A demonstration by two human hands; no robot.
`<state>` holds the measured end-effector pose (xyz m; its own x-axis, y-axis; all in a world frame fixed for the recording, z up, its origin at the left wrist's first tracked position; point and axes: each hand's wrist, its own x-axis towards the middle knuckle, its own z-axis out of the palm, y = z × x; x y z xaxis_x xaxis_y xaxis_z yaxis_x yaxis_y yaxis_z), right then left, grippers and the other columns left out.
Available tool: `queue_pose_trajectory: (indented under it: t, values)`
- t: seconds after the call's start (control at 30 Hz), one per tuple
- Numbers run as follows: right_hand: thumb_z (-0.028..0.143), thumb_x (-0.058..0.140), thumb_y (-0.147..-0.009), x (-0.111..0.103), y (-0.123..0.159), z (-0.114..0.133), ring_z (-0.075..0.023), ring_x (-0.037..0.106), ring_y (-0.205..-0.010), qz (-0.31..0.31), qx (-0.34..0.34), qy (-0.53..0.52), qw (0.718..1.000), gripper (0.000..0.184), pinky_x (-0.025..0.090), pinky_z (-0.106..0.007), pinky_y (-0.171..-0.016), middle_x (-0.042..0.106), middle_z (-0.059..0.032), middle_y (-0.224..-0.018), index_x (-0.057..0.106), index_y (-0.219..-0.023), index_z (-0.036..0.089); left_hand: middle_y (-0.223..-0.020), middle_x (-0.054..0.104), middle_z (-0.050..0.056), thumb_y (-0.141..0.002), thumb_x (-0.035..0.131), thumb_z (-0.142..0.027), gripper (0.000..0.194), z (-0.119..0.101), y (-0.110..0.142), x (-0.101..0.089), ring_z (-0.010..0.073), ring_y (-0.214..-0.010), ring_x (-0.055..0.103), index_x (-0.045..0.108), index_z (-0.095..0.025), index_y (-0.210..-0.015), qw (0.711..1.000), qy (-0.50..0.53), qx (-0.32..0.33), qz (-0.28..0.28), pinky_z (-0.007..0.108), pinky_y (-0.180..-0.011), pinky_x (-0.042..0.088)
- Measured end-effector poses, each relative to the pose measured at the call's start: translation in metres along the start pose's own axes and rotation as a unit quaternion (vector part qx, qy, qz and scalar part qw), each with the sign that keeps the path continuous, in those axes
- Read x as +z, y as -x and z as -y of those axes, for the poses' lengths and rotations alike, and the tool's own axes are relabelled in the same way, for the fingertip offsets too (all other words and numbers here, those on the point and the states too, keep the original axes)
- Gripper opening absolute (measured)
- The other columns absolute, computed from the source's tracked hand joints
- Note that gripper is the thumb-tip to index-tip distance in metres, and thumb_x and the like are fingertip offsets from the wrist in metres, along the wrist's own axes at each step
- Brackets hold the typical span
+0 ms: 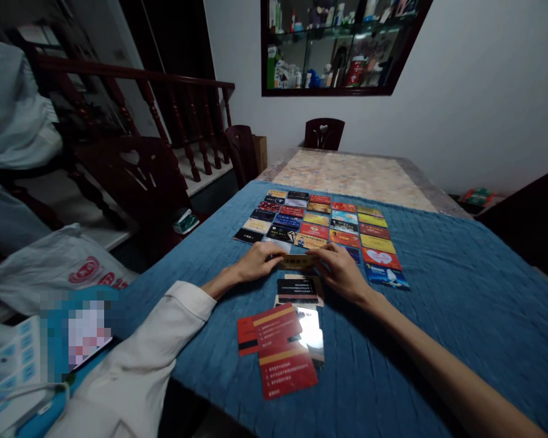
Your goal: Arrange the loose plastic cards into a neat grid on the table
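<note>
A dark card with gold lettering (296,261) is held level between my two hands at the near edge of a grid of cards. My left hand (260,263) pinches its left end, thumb towards me. On its right end are the closed fingers of my right hand (342,271). Beyond them, several colourful cards (317,230) lie face up in overlapping columns. Closer to me is a loose pile: a black card (296,291), red cards (287,368) with printed lines, and a shiny white card (309,325). My hands cover part of the grid's nearest row.
A blue cloth (456,304) covers the near part of the table; its patterned far end (347,173) is bare. At left stand chairs (132,176), a white plastic bag (59,267) and a partly blurred item by the table edge. A tissue pack (186,222) lies on a chair.
</note>
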<state>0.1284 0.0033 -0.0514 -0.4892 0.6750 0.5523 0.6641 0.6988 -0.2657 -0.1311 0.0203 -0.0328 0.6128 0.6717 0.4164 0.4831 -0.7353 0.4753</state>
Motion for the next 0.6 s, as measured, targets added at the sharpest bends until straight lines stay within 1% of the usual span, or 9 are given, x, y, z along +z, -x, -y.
queue_pose_trajectory:
  t: [0.1,0.27,0.4,0.6]
  values:
    - [0.017,0.051,-0.093,0.0,0.001,0.002,-0.023,0.058,-0.089,-0.001,-0.019,0.032,0.999,0.027,0.044,-0.036,-0.077,0.07,-0.0101,-0.096,0.066,-0.115,0.019,-0.102,0.074,0.006,-0.089,0.059,-0.011,0.018,-0.001,0.001,0.001,0.0174,-0.093,0.068,0.07,-0.017,-0.104,1.0,-0.006,0.007,0.002,0.031,-0.087,0.052]
    - [0.013,0.054,-0.091,0.002,0.004,0.007,-0.0226,0.056,-0.09,-0.008,-0.057,0.086,0.995,0.027,0.038,-0.034,-0.079,0.073,-0.006,-0.094,0.064,-0.114,0.02,-0.102,0.072,0.006,-0.09,0.058,-0.012,0.019,0.0,0.003,0.004,0.0183,-0.095,0.065,0.067,-0.017,-0.106,0.999,-0.019,0.026,0.002,0.033,-0.089,0.052]
    - [0.012,0.055,-0.09,0.006,0.006,0.009,-0.0229,0.055,-0.089,-0.016,-0.058,0.091,0.994,0.028,0.037,-0.034,-0.079,0.074,-0.005,-0.094,0.062,-0.116,0.019,-0.103,0.07,0.007,-0.092,0.056,-0.013,0.021,0.002,0.006,0.007,0.0192,-0.096,0.063,0.064,-0.016,-0.11,0.999,-0.029,0.04,0.011,0.034,-0.089,0.051]
    - [0.013,0.057,-0.089,0.011,0.008,0.013,-0.0237,0.057,-0.089,0.01,-0.058,0.127,0.99,0.037,0.037,-0.036,-0.082,0.074,-0.0059,-0.091,0.06,-0.125,0.02,-0.103,0.068,0.009,-0.093,0.05,-0.011,0.032,-0.002,0.009,0.008,0.0207,-0.096,0.062,0.06,-0.017,-0.122,0.997,-0.045,0.048,0.037,0.036,-0.089,0.051]
